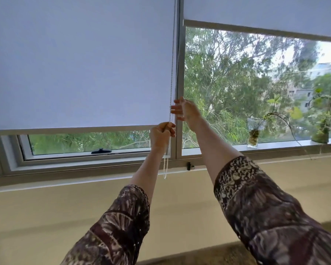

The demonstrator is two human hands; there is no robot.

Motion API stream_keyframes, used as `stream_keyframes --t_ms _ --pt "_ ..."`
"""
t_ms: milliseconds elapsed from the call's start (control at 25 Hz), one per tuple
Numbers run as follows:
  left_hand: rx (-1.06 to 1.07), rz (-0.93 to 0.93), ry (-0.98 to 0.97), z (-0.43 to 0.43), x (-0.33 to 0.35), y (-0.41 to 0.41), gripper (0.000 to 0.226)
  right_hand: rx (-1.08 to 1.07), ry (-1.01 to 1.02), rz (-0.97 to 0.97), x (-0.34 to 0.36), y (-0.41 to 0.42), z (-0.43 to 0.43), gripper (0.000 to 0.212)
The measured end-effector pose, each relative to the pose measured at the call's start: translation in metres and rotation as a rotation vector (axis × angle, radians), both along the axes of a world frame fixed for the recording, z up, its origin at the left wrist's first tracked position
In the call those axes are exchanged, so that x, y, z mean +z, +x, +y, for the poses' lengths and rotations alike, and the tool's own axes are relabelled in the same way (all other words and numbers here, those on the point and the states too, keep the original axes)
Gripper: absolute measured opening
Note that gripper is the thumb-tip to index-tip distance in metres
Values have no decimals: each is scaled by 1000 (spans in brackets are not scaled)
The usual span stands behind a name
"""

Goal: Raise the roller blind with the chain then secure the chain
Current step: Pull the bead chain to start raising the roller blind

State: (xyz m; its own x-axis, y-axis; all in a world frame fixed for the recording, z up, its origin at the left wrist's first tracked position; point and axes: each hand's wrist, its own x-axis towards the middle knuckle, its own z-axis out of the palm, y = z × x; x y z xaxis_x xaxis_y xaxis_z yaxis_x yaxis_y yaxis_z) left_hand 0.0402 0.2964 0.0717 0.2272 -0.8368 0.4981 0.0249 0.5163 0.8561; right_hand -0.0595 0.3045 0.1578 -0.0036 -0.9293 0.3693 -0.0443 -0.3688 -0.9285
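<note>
L hand [161,135] is fisted round the bead chain [171,77] low by the blind [80,64]'s bottom rail to haul it down, while R hand [183,110], fingers loosely spread, reaches higher for the next grip, hand-over-hand; blind's barely raised.

Both arms reach up and far, forearms bare below patterned sleeves. The left hand [161,133] is curled into a fist, fingers folded toward the palm. The right hand [185,109], higher and just to its right, has its fingers spread and extended leftward
</note>
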Motion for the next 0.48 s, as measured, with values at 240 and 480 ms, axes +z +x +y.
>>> stream_keyframes --t_ms 240,480 --pt "-76 8 37 30 -20 -10 24 -70 -131 -148 52 25 11 32" --pt "-302 -101 151 39 -30 10 18 -312 -333 -26 21 35 20 29"
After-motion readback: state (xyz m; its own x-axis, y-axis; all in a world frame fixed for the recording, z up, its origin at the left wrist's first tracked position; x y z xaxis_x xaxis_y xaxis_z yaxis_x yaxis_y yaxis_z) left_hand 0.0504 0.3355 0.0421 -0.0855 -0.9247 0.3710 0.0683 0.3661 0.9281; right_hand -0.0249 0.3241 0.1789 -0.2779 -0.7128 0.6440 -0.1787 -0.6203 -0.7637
